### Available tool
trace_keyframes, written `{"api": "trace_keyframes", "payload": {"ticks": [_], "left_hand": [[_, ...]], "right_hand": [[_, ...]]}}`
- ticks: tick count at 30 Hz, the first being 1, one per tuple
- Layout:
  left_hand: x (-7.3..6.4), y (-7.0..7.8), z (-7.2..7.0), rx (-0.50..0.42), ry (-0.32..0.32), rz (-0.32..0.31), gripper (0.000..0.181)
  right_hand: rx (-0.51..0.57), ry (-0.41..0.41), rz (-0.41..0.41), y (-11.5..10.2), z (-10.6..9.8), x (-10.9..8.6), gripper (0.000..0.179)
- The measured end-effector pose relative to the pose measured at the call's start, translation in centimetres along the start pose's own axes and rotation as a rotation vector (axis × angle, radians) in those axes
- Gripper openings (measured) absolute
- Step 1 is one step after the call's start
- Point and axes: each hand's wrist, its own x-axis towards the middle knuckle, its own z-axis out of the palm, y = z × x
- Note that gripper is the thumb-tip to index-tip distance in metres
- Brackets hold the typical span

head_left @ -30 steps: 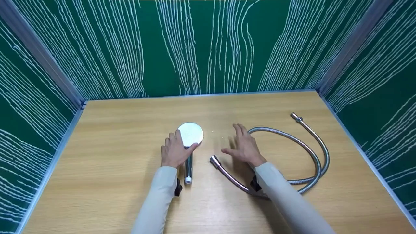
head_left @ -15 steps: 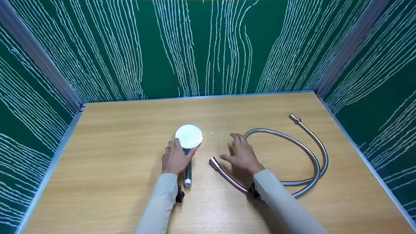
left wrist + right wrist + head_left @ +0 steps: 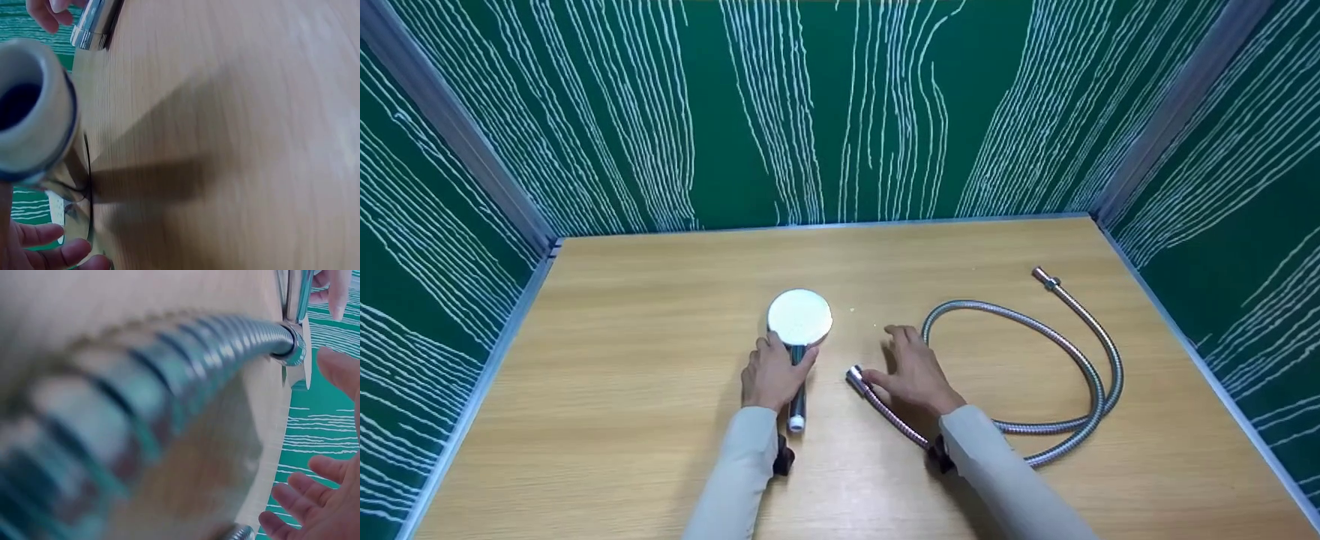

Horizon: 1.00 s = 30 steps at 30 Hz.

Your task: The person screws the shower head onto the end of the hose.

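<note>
A shower head [image 3: 799,316] with a round white face lies on the table, its chrome handle pointing toward me. My left hand [image 3: 775,371] straddles the top of that handle, thumb on the right, fingers on the left. In the left wrist view its fingers [image 3: 59,254] stay loosely extended beyond the handle's white threaded end [image 3: 49,121]. Right of it, a ribbed metal shower hose [image 3: 1039,328] lies in a loop. My right hand [image 3: 913,375] hovers over the hose's near end, thumb beside the chrome connector [image 3: 856,379]. Its fingers [image 3: 301,492] are spread and relaxed in the right wrist view.
The wooden table [image 3: 645,352] is bordered by green panels [image 3: 885,112] with white wavy lines at the back and both sides. The hose's other end [image 3: 1044,278], with a small nut, points to the back right. Dark wrist cameras [image 3: 784,456] sit under both sleeves.
The left hand has slid down from the shower head's face to the upper handle. The right hand has come lower and closer to the hose's connector. The shower head and hose stay in place.
</note>
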Motion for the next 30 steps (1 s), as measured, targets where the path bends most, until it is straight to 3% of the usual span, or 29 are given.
{"api": "trace_keyframes", "payload": {"ticks": [5,16,21,30], "left_hand": [[-0.1,0.5,0.3,0.015,-0.034,-0.043,0.078],[0.1,1.4,0.5,0.035,-0.121,-0.124,0.076],[0.2,1.7,0.6,-0.049,-0.136,-0.156,0.067],[0.3,1.7,1.0,-0.265,-0.131,-0.252,0.056]], "right_hand": [[-0.007,-0.033,0.028,-0.1,0.6,-0.1,0.083],[0.014,-0.032,-0.003,-0.1,1.3,-0.5,0.078],[0.02,-0.058,0.015,-0.3,1.7,-0.5,0.075],[0.03,-0.059,-0.047,-0.4,2.0,-0.6,0.054]]}}
